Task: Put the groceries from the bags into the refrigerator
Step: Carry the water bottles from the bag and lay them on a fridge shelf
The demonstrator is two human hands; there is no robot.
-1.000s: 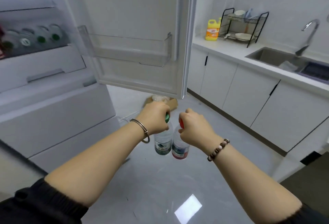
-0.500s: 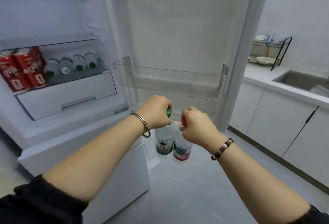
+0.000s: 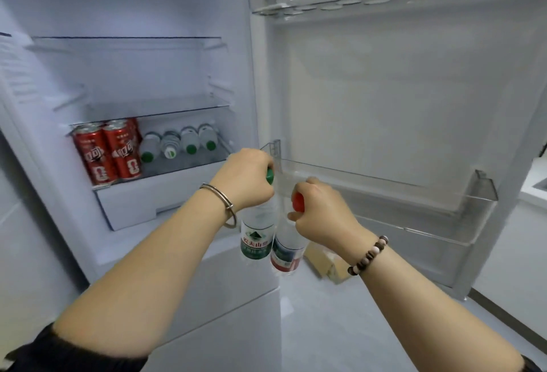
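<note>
Green-capped bottle (image 3: pixel 256 235) label: white band with a green mountain emblem, red Chinese characters beneath, reads roughly 农夫山泉; lower green band carries small print, not legible.
Red-capped bottle (image 3: pixel 286 249) label: dark blue and red bands, no text legible.
Red cans (image 3: pixel 108 152) on fridge shelf: white Chinese characters, blurred, unreadable.
Lying bottles (image 3: pixel 180 143) caps: no readable marks.

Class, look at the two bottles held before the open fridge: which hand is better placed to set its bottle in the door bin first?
Probably the right hand: its red-capped bottle hangs beside the door bin; the left hand is nearer the shelves.
</note>
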